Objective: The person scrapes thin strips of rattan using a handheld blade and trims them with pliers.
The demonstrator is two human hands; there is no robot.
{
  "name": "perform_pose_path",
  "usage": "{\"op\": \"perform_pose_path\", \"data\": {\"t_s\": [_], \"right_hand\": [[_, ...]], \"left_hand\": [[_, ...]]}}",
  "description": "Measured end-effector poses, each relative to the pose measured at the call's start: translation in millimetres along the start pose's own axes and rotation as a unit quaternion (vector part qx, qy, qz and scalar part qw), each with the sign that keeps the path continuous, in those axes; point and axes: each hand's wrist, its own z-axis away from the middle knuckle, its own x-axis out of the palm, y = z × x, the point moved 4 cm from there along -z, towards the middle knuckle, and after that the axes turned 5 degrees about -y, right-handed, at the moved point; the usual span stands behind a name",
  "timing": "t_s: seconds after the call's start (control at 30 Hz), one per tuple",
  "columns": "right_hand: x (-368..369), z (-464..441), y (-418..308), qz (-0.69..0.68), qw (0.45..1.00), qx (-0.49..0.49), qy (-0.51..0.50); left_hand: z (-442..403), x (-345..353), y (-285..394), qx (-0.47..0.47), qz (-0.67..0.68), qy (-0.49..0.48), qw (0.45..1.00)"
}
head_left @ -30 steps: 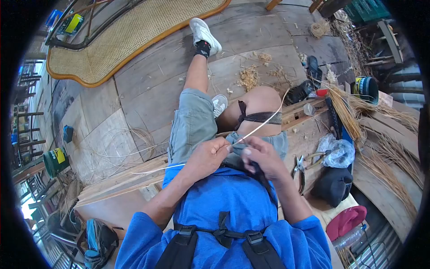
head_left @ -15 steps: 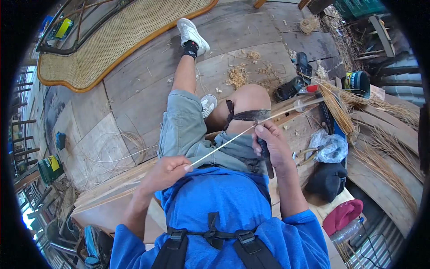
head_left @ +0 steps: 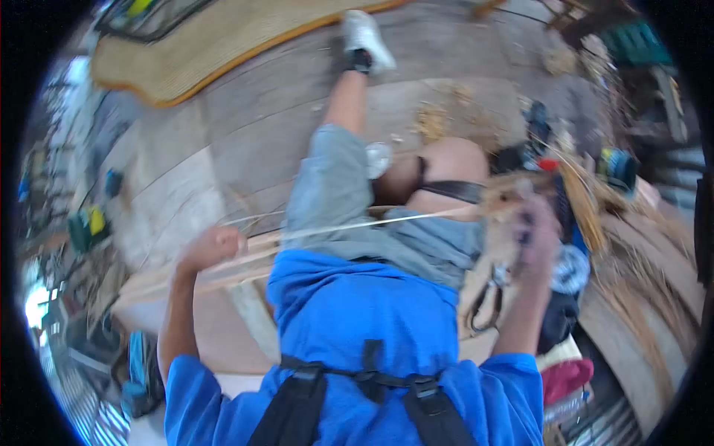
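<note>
A pale thin strip (head_left: 387,220) stretches across my lap between my two hands. My left hand (head_left: 216,247) is closed on its left end, out beyond my left thigh. On the right, my right hand (head_left: 537,230) is smeared by motion near the strip's other end; a dark shape shows at its fingers, too blurred to name. The dark band (head_left: 455,191) is tied round my right knee, just above the strip. Pliers (head_left: 489,297) lie on the wood close to my right forearm.
A woven cane panel (head_left: 223,44) with an orange rim lies at the upper left. Wood shavings (head_left: 431,121) are scattered on the floor. Bundled cane strands (head_left: 581,204), a clear plastic bag (head_left: 571,269) and a red cap (head_left: 567,380) are at the right.
My hands have moved far apart, left hand leftward and right hand rightward, with the strip now spanning my lap. The view has shifted and blurred.
</note>
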Motion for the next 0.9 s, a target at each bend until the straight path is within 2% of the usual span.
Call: {"op": "perform_pose_path", "data": {"t_s": [0.03,0.07,0.1,0.13,0.17,0.2,0.23,0.3,0.33,0.43,0.47,0.53,0.63,0.67,0.73,0.77,0.83,0.9], "right_hand": [[-11.4,1.9,-14.9,-0.013,0.997,-0.037,0.073],[-38.2,-11.1,-11.7,-0.088,0.996,-0.022,0.017],[-26.0,-3.7,-16.9,-0.093,0.994,-0.062,-0.007],[-18.5,2.9,-22.3,-0.092,0.991,-0.099,-0.020],[5.9,4.5,-19.7,-0.054,0.990,-0.074,-0.103],[38.0,16.2,-17.5,-0.014,0.982,-0.052,-0.181],[70.5,32.8,-14.4,0.027,0.966,-0.028,-0.255],[152.1,78.4,-29.9,-0.015,0.899,-0.041,-0.435],[183.6,95.0,-39.4,-0.071,0.884,-0.059,-0.458],[208.6,90.2,-59.9,-0.205,0.881,-0.071,-0.421],[206.9,85.7,-64.4,-0.244,0.885,-0.068,-0.391],[173.6,59.8,-77.3,-0.239,0.908,-0.086,-0.334],[66.6,-4.5,-100.3,-0.261,0.934,-0.163,-0.183],[26.3,-21.6,-104.3,-0.217,0.940,-0.212,-0.157],[-27.8,-31.4,-107.3,-0.158,0.938,-0.285,-0.117],[-40.9,-28.9,-107.2,-0.144,0.935,-0.307,-0.104],[-46.5,-23.2,-95.5,-0.150,0.940,-0.278,-0.129],[-34.8,-20.8,-84.5,-0.141,0.950,-0.241,-0.141]], "left_hand": [[8.3,-16.0,-17.7,-0.056,-0.018,0.068,0.996],[17.2,-33.3,-24.1,-0.111,-0.037,0.137,0.984],[19.3,-47.1,-7.3,-0.114,0.001,0.171,0.979],[15.5,-49.2,24.2,-0.112,0.043,0.195,0.973],[7.9,-45.7,71.4,-0.066,0.140,0.207,0.966],[-4.4,-44.1,104.9,0.018,0.129,0.191,0.973],[-14.5,-37.5,138.8,0.032,0.133,0.172,0.976],[-26.4,-24.5,202.9,0.103,0.126,0.080,0.983],[-31.6,-17.2,222.4,0.154,0.097,0.046,0.982],[-43.0,-8.3,241.0,0.333,-0.053,0.048,0.940],[-44.2,-14.8,234.5,0.284,-0.043,0.044,0.957],[-39.6,-39.9,214.4,0.186,-0.025,0.038,0.981],[-26.4,-87.2,147.2,0.095,-0.142,0.142,0.975],[-23.8,-98.5,116.3,0.056,-0.175,0.187,0.965],[-15.7,-118.9,62.2,0.009,-0.216,0.262,0.941],[-13.0,-127.7,39.3,0.039,-0.238,0.328,0.913],[-2.1,-142.2,13.5,0.097,-0.280,0.454,0.840],[16.2,-164.2,15.8,0.035,-0.339,0.507,0.791]]}}
